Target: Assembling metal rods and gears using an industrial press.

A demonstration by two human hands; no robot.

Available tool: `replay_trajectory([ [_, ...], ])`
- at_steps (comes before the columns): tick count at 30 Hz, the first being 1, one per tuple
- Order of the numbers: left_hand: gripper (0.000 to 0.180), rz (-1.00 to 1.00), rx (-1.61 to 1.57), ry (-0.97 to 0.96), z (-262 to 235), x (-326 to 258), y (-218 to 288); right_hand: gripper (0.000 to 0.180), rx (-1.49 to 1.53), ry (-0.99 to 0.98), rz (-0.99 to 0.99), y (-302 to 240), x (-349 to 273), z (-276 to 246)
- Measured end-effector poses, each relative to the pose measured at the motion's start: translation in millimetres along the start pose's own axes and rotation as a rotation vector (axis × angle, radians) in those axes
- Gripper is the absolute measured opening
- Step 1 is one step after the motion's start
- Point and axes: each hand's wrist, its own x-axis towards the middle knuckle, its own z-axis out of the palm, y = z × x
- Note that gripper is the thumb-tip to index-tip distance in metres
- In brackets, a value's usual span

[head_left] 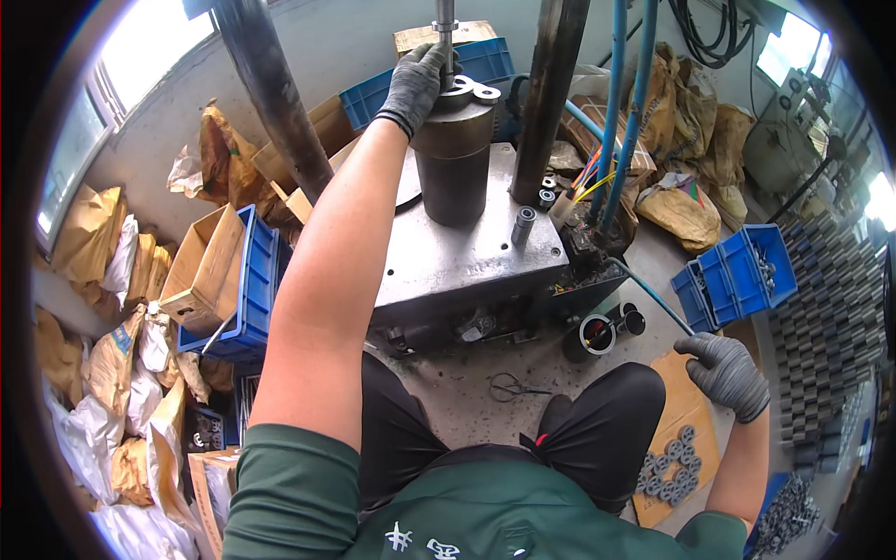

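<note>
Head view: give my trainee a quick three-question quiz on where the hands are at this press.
1. True or false: the left hand is on top of the dark cylinder on the press table.
2. The right hand hangs over: A) the blue bins, B) the cardboard sheet with grey metal rings, C) the scissors.
3. What flat part lies on the cylinder's top beside the left hand?

Key: 1 true; 2 B; 3 a pale metal plate with holes.
</note>
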Motion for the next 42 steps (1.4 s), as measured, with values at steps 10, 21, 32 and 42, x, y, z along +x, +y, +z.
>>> replay_trajectory([
  [10,0.03,0.029,0.027,-0.02,0.0,-3.5,5.3,0.016,-0.086,-0.195,-0.017,19.9,-14.5,20.1],
  [21,0.029,0.019,-0.009,-0.009,-1.2,-3.4,4.6,0.034,-0.013,-0.102,0.007,6.8,-3.3,2.5],
  [32,0.024,0.024,0.033,0.017,2.4,-4.7,5.3,0.026,-0.064,-0.256,-0.008,16.7,-6.1,6.0],
  [42,0.026,0.035,0.089,-0.007,-0.4,-3.9,3.8,0.027,0.102,-0.164,0.094,4.8,-2.0,-0.2],
])
